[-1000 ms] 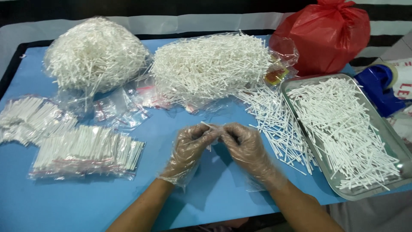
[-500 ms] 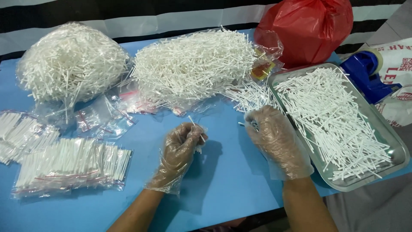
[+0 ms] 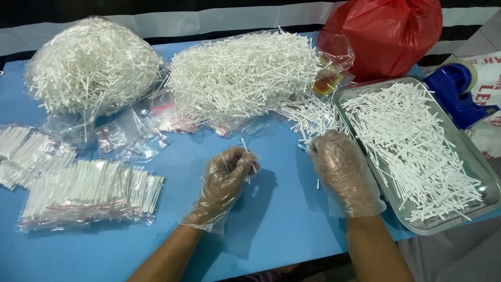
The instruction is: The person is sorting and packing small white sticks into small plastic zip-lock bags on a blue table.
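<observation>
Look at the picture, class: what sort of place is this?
Probably a small hand-packing workbench: heaps of white sticks, a metal tray of more, filled clear bags, and gloved hands, the left hand gripping a few sticks.

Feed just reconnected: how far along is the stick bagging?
Done: filled clear bags of white sticks lie at left. In hand: left hand has a grip on a few sticks, right hand reaches the loose pile. Left: the big heap and metal tray.
</observation>
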